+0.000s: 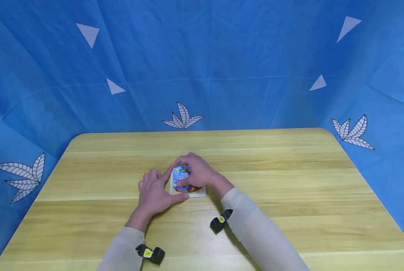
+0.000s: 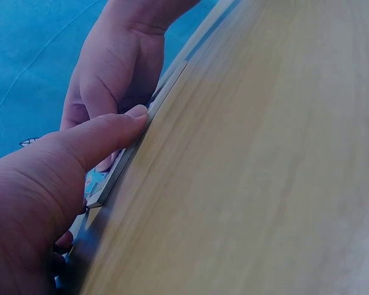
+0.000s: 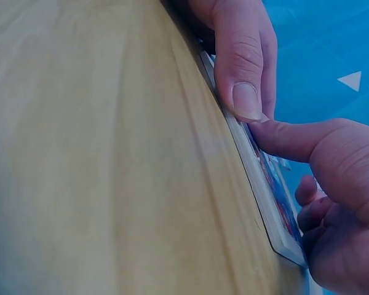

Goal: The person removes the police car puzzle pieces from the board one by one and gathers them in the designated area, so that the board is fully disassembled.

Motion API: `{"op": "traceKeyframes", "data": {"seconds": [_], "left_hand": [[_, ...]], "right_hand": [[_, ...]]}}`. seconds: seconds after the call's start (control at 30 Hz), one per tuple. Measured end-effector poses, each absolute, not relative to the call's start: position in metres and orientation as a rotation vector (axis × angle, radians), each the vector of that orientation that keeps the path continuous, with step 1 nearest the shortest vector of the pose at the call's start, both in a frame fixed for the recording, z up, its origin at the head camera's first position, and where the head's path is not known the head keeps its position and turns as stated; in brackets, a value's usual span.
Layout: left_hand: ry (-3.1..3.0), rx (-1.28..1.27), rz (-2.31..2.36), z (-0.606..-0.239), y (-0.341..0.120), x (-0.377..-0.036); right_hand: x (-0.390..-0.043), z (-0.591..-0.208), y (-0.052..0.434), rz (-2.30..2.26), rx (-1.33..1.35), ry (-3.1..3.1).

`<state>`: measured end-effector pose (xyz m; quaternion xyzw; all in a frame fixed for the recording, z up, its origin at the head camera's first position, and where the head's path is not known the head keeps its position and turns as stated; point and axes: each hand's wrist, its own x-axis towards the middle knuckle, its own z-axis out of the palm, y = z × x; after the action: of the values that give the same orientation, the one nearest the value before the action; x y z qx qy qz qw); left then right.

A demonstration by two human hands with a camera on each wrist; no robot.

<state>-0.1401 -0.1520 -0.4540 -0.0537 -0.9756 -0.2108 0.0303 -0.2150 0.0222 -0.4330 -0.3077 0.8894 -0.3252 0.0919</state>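
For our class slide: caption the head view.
Both hands, left hand and right hand, press a colourful puzzle board on a wooden table.

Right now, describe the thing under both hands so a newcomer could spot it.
On the wooden table, near its middle, lies a small flat puzzle board with a white frame. The left hand and right hand rest on it. Its colourful cartoon picture marks it out.
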Motion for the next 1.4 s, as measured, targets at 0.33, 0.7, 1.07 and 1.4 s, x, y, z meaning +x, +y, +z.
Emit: {"op": "traceKeyframes", "data": {"seconds": [0.33,0.7,1.07,1.4], "left_hand": [[-3.011,-0.157,-0.641,-0.453,-0.153,-0.142],[-3.015,-0.152,-0.637,-0.452,-0.153,-0.142],[-3.011,-0.164,-0.627,-0.452,-0.152,-0.141],[-3.014,-0.156,-0.634,-0.452,-0.151,-0.140]], "right_hand": [[-0.215,-0.435,0.022,-1.091,-0.818,2.631],[-0.217,-0.438,0.026,-1.186,-0.722,2.627],[-0.219,-0.439,0.029,-1.195,-0.709,2.629],[-0.220,-0.438,0.032,-1.160,-0.718,2.653]]}}
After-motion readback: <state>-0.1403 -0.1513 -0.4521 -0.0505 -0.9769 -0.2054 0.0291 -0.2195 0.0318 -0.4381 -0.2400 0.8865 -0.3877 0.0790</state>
